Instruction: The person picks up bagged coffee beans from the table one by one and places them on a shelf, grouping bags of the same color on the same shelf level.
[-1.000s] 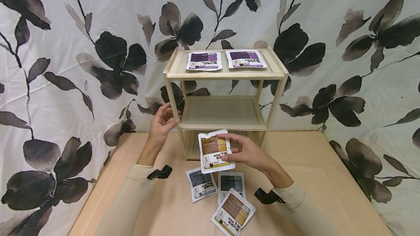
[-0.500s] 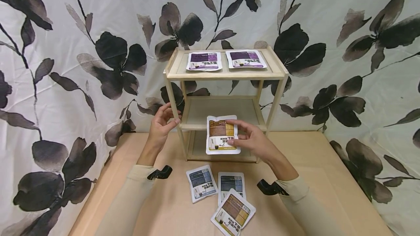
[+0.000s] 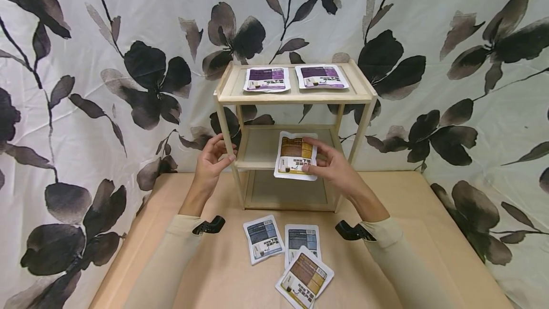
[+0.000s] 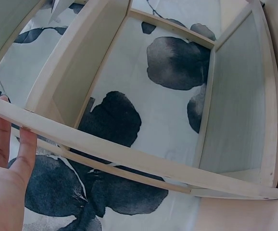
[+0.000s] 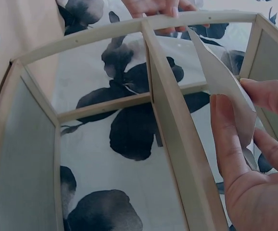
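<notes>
My right hand (image 3: 332, 168) pinches a white sachet (image 3: 296, 156) with a brown and yellow print, thumb in front and fingers behind. The sachet hangs tilted at the front of the middle tier of a small three-tier wooden shelf (image 3: 296, 100). In the right wrist view the sachet (image 5: 230, 89) shows edge-on beside the tier's front rail. My left hand (image 3: 210, 163) holds the shelf's left front post, thumb on the near side. The left wrist view shows fingers of the left hand (image 4: 9, 178) behind that post (image 4: 105, 144).
Two purple-printed sachets, a left one (image 3: 267, 80) and a right one (image 3: 321, 77), lie on the top tier. On the table (image 3: 394, 204) before the shelf are two blue-printed sachets (image 3: 263, 240) and another brown-printed one (image 3: 304, 278), overlapping one of them. A floral cloth (image 3: 429, 85) hangs behind.
My right hand has lifted the brown-printed sachet from before the bottom tier up to the middle tier, moving slightly right and away. The left hand stays on the post.
</notes>
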Tool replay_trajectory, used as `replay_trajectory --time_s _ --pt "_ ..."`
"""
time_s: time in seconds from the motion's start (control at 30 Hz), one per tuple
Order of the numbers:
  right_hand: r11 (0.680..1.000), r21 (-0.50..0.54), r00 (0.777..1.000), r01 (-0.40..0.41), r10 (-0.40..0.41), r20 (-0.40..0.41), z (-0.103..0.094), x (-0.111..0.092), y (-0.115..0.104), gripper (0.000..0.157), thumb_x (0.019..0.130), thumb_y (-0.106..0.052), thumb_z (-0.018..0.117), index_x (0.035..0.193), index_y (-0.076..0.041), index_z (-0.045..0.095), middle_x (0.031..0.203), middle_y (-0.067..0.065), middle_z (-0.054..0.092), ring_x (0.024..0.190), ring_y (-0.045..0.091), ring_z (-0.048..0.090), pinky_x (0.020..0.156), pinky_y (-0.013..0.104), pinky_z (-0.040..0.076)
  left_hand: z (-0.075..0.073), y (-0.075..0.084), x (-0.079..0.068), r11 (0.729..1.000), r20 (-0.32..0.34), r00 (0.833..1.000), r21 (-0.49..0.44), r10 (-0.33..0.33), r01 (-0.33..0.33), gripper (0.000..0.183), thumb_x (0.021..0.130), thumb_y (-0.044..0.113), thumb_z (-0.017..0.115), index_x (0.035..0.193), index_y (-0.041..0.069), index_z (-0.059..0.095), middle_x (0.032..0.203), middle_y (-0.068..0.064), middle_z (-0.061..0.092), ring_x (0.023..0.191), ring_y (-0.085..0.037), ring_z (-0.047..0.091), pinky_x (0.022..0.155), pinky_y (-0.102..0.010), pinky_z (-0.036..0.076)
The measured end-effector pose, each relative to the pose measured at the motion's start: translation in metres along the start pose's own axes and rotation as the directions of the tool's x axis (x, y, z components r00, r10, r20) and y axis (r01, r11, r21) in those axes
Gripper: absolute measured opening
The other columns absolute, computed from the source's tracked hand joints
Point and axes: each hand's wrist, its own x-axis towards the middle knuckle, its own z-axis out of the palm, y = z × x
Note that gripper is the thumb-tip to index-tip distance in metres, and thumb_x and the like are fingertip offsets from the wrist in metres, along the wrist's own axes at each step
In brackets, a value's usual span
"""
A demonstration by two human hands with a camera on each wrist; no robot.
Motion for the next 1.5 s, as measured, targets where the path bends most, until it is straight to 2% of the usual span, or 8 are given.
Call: replay_trajectory --time_s 0.23,0.47,0.73,0.93,1.07,1.2,1.37,1.5 --pt "0.999 -0.045 0.998 0.001 -0.004 -0.058 -0.007 0.011 0.001 0.077 0.09 0.001 0.073 0.156 -0.011 0.037 0.14 0.024 0.053 0.115 0.025 0.066 0.085 0.03 0.06 0.0 -0.001 0.0 1.0 0.002 1.0 0.002 0.002 -0.002 0.059 0.089 -0.014 0.065 0.138 0.018 0.058 0.115 -0.025 0.059 0.104 -0.031 0.063 0.088 -0.027 0.057" --pt "0.987 -0.157 0.993 -0.034 0.016 -0.118 -0.012 0.016 0.002 0.073 0.092 -0.013 0.075 0.156 -0.019 0.04 0.148 0.016 0.047 0.125 0.032 0.058 0.084 0.024 0.056 0.001 -0.002 -0.002 1.0 0.011 1.0 -0.004 0.012 -0.012 0.06 0.089 -0.015 0.064 0.137 0.021 0.059 0.114 -0.026 0.059 0.101 -0.017 0.065 0.089 -0.027 0.057" --pt "0.967 -0.247 0.982 -0.059 0.012 -0.188 -0.014 0.025 -0.002 0.071 0.092 -0.014 0.072 0.156 -0.02 0.041 0.149 0.016 0.046 0.122 0.033 0.056 0.085 0.023 0.051 0.001 0.0 -0.004 1.0 0.01 1.0 -0.003 0.0 0.0 0.063 0.089 -0.016 0.064 0.137 0.023 0.059 0.115 -0.019 0.06 0.101 -0.015 0.064 0.089 -0.025 0.056" --pt "0.958 -0.273 0.977 -0.087 0.029 -0.212 -0.016 0.029 -0.002 0.071 0.091 -0.014 0.072 0.155 -0.022 0.043 0.152 0.012 0.045 0.121 0.031 0.054 0.088 0.029 0.048 0.001 0.001 -0.004 1.0 0.011 1.0 0.01 -0.001 0.001 0.062 0.089 -0.014 0.065 0.137 0.024 0.059 0.117 -0.029 0.056 0.102 -0.016 0.064 0.09 -0.024 0.055" --pt "0.938 -0.335 0.973 -0.091 0.012 -0.229 -0.018 0.031 -0.002 0.071 0.089 -0.015 0.074 0.153 -0.023 0.045 0.156 0.008 0.041 0.123 0.032 0.051 0.09 0.037 0.046 0.001 0.001 -0.003 1.0 0.018 1.0 0.002 0.009 -0.009 0.061 0.089 -0.014 0.065 0.138 0.022 0.058 0.115 -0.017 0.062 0.102 -0.016 0.064 0.09 -0.026 0.056" --pt "0.913 -0.392 0.968 -0.11 0.01 -0.251 -0.019 0.035 -0.002 0.07 0.087 -0.018 0.076 0.15 -0.022 0.049 0.158 0.007 0.04 0.131 0.033 0.045 0.1 0.048 0.043 0.0 0.0 -0.001 1.0 0.023 1.0 -0.001 0.021 -0.021 0.061 0.089 -0.015 0.064 0.139 0.02 0.057 0.112 -0.004 0.065 0.101 -0.015 0.065 0.089 -0.026 0.056" --pt "0.892 -0.425 0.962 -0.154 0.038 -0.269 -0.019 0.038 -0.002 0.072 0.086 -0.021 0.079 0.151 -0.016 0.048 0.16 0.012 0.037 0.142 0.034 0.036 0.113 0.054 0.036 0.0 0.0 -0.001 1.0 0.02 1.0 -0.004 0.019 -0.019 0.062 0.089 -0.017 0.063 0.138 0.022 0.058 0.112 -0.004 0.065 0.101 -0.015 0.065 0.089 -0.025 0.056" --pt "0.879 -0.448 0.96 -0.164 0.037 -0.278 -0.018 0.039 -0.002 0.073 0.086 -0.017 0.077 0.151 -0.008 0.046 0.16 0.02 0.032 0.143 0.038 0.034 0.113 0.054 0.036 0.0 0.0 -0.001 1.0 0.019 1.0 0.001 0.012 -0.012 0.062 0.089 -0.016 0.063 0.14 0.019 0.057 0.113 -0.005 0.064 0.102 -0.016 0.064 0.089 -0.025 0.056"
